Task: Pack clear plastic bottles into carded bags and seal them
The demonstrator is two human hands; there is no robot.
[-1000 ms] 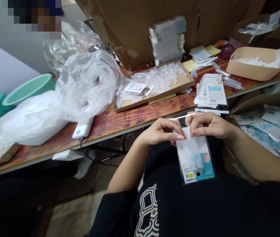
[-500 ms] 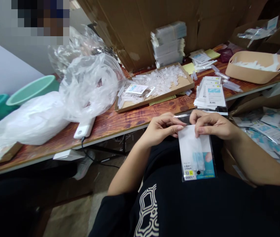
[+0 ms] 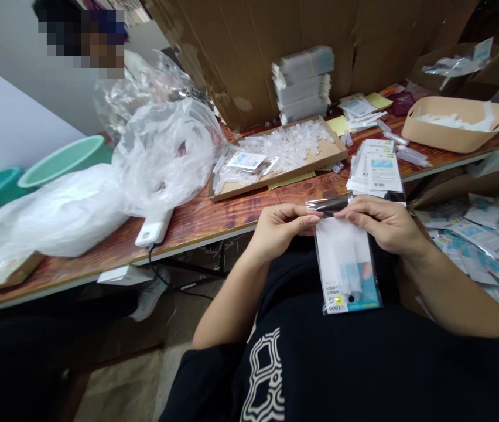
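You hold the clear packet (image 3: 344,252) before the near edge of the desk (image 3: 218,220), its far end clamped in the grip of your left hand (image 3: 279,230) and right hand (image 3: 385,224), apparently to steady it; printed cards (image 3: 383,172) lie at that edge, likely for reach; beyond, a tray (image 3: 332,150) contains plastic pieces (image 3: 296,142).

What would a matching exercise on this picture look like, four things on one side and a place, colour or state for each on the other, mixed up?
1. Packet
2. Basket
3. Tray
4. Stack

A. Piled up at the back of the table
B. Holding clear plastic pieces
C. Held by the left hand and right hand
D. Peach-coloured

Pairs: 1-C, 2-D, 3-B, 4-A
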